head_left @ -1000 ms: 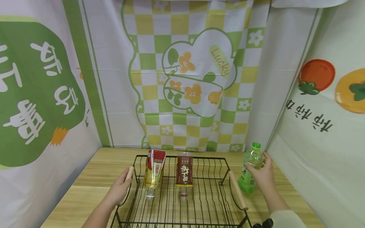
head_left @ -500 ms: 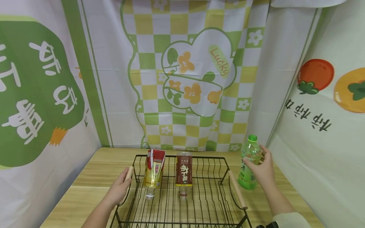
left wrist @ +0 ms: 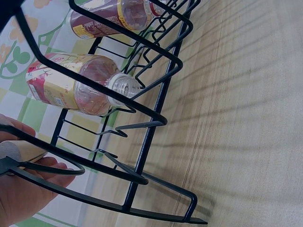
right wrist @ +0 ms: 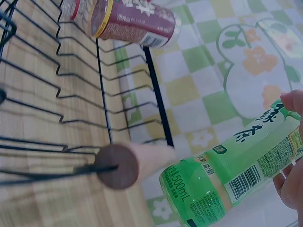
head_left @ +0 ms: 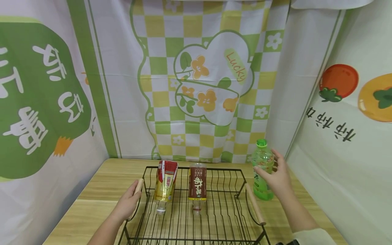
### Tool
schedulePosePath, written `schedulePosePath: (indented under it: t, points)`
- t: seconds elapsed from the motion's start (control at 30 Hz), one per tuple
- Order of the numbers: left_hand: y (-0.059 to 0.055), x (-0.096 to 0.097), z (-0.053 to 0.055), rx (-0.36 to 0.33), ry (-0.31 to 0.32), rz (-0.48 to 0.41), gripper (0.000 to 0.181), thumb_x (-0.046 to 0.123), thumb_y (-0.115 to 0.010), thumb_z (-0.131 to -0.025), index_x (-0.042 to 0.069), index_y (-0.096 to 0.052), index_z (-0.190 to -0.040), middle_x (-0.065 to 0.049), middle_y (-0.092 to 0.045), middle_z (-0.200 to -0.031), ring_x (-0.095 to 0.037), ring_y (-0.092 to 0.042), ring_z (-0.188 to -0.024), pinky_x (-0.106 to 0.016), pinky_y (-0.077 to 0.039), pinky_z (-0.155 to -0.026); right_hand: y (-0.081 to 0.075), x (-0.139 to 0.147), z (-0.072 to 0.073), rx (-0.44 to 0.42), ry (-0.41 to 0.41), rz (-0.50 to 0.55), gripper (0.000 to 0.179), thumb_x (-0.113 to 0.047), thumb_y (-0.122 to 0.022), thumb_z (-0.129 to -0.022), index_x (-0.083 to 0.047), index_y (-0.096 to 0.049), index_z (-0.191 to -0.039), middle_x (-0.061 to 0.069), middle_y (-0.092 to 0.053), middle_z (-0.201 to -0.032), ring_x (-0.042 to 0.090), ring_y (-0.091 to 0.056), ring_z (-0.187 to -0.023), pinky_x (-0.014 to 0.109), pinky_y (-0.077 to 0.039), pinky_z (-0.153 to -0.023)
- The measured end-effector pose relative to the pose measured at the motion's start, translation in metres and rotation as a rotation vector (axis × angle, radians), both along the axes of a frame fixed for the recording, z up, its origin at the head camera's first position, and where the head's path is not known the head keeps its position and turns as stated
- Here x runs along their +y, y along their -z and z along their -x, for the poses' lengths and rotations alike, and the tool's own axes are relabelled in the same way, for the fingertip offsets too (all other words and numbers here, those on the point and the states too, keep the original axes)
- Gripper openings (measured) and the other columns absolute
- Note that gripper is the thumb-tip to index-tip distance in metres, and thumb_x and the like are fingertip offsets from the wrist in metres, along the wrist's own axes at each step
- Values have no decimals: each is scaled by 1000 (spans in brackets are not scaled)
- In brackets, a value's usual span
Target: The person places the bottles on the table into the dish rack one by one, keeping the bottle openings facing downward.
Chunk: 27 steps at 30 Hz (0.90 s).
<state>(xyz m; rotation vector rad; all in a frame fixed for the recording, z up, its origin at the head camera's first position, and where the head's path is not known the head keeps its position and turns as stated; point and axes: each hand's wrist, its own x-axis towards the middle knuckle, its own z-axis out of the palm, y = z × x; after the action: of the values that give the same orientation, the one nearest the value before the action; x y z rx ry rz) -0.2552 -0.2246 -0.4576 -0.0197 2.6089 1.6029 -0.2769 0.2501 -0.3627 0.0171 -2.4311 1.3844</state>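
Observation:
My right hand (head_left: 279, 175) grips an upright green tea bottle (head_left: 262, 185) around its upper half, thumb in front and fingers behind. The bottle is just right of the black wire dish rack (head_left: 225, 169), beside its right wooden handle (head_left: 255, 204). On the other side, my left hand (head_left: 127, 203) holds the rack's left wooden handle (head_left: 139, 186), seen close up in the left wrist view. Inside the rack lean two clear bottles, necks down and toward me: one with a red and yellow label (head_left: 166, 183), the other with a maroon label (head_left: 197, 185).
The rack stands on a light wood table (head_left: 92, 190). A checkered green and yellow cloth (head_left: 199, 143) hangs behind it. Printed cloth walls rise at left and right. The rack's slots to the right of the maroon bottle hold nothing.
My right hand has raised the green tea bottle and carried it left toward the rack. The left hand stays on its handle, and the two bottles in the rack have not moved.

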Motion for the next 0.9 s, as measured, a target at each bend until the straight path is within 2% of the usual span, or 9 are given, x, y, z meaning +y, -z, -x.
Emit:
schedulePosePath:
  t: [0.13,0.3,0.47,0.7,0.9]
  points:
    - [0,0,0,0,-4,7,61,19,-33,-106,1,-3,-157,-30,-9,-160,-48,-11,-147,-64,-15,-117,-8,-11,-4,-6,-35,-11,96,-28,-72,-89,-17,-7,-159,26,-27,-151,40,-36,-127,55,-44,-97]
    - [-1,1,-1,-2,-8,2,61,18,-32,-106,1,-3,-157,-30,-9,-160,-49,-10,-147,-64,-15,-117,-16,-24,-7,34,-67,-34,94,-22,-74,-87,-14,-13,-158,23,-37,-143,38,-45,-120,51,-52,-91]
    - [-3,1,-2,0,-10,0,61,18,-32,-106,1,-3,-157,-30,-9,-160,-48,-10,-147,-64,-15,-117,-21,-37,-10,55,-85,-58,91,-18,-76,-85,-12,-19,-157,21,-41,-138,35,-47,-115,43,-51,-88]
    - [-2,1,-1,2,1,-12,62,17,-32,-106,0,-2,-157,-31,-8,-160,-48,-9,-147,-64,-14,-117,-18,-55,-14,10,-119,-66,90,-18,-77,-84,-17,-23,-156,21,-36,-145,38,-46,-120,55,-51,-92]
    - [-3,1,-2,3,0,-11,62,17,-32,-106,-1,-2,-157,-31,-8,-160,-48,-9,-147,-64,-14,-117,-10,-71,-15,10,-144,-109,90,-18,-79,-80,-19,-28,-154,20,-39,-145,40,-48,-120,56,-53,-89]
